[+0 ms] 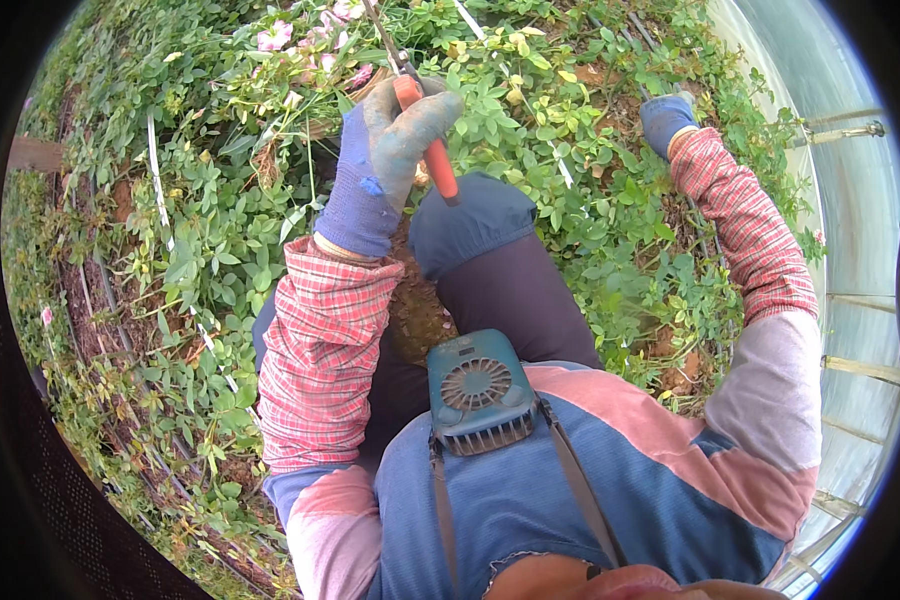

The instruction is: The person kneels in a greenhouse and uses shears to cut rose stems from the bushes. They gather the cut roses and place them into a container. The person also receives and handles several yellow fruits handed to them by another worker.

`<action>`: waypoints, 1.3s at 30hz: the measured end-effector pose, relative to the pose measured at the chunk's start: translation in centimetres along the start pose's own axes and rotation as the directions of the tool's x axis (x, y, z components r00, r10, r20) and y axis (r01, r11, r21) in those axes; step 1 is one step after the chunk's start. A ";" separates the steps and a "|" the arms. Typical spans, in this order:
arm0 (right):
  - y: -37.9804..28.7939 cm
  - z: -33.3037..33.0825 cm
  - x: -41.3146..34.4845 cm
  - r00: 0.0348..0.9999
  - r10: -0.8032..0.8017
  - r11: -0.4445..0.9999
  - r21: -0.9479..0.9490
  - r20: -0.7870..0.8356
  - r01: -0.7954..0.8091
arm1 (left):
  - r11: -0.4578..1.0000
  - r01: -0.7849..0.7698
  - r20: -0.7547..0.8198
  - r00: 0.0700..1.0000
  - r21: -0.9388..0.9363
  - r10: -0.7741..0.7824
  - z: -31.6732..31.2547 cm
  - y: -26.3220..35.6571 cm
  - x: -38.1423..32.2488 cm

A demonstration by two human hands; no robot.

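My left hand (405,135), in a purple-blue knitted glove with a grey coated palm and fingers, is closed on red-handled garden snips (436,161). Their metal blades point up and away, cut off by the picture's top edge. My right hand (667,120), in a blue glove, reaches out to the right, low among leafy plants beside dark tubes. Its fingers are mostly hidden, so I cannot tell whether it holds anything. Beyond the left hand lie pink flowers (275,36) on cut-looking green stems, near the rim of what seems a woven basket (367,86).
Low green plants (225,247) surround my bent knees. White strips (156,169) and dark tubes (109,285) run between them. A translucent plastic wall (855,247) with ribs curves along the right. A teal portable fan (481,390) hangs on my chest.
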State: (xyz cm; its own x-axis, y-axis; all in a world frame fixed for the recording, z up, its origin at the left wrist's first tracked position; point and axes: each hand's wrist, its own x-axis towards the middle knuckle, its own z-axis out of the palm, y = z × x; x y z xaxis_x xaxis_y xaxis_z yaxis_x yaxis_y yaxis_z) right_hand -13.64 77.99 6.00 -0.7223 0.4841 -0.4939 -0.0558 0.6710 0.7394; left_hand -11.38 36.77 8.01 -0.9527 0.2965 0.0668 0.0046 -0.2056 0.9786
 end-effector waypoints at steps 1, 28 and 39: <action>-0.2 0.0 0.6 1.000 -0.013 1.000 -0.024 0.002 0.013 | 1.000 0.011 0.005 1.000 0.016 -0.011 -0.2 0.1 -0.1; -4.2 -2.8 5.1 0.993 0.113 -0.332 0.943 0.017 0.021 | 0.977 0.051 0.033 0.998 0.205 -0.059 -1.6 0.3 1.0; 3.8 2.4 10.1 0.962 0.204 -0.437 0.896 0.181 -0.076 | 0.991 0.046 0.107 0.992 0.123 -0.060 -1.2 1.6 -0.3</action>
State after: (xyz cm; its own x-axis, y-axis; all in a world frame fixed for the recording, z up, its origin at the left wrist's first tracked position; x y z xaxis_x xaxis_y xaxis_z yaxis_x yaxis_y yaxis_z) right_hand -19.52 86.78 2.67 -0.5816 0.7045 -0.4067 0.6967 0.1732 -0.6961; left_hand -11.44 35.25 9.35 -0.9132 0.4065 0.0286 -0.0025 -0.0757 0.9971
